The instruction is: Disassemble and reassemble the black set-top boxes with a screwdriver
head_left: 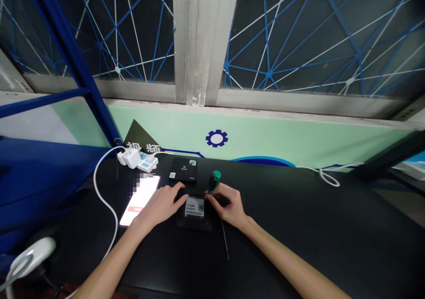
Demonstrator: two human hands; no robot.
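A small flat black device with a grey printed label [194, 206] lies on the black tabletop [282, 210] in front of me. My left hand [164, 204] rests at its left edge, fingers stretched and apart, thumb tip against the device. In my right hand [229, 204] is a screwdriver [214, 180] with a green and black handle. Its handle end points up and away, and its thin metal shaft runs down toward me, clear of the label. The fingertips of my right hand are at the device's right edge; whether they touch it I cannot tell.
Behind the device lies a flat black box [183, 169] with small stickers. A phone with a bright screen [141, 200] is left of my left hand. A white power strip [146, 161] with plugs and a white cable [96, 188] stand farther left. Another white cable [328, 177] lies back right.
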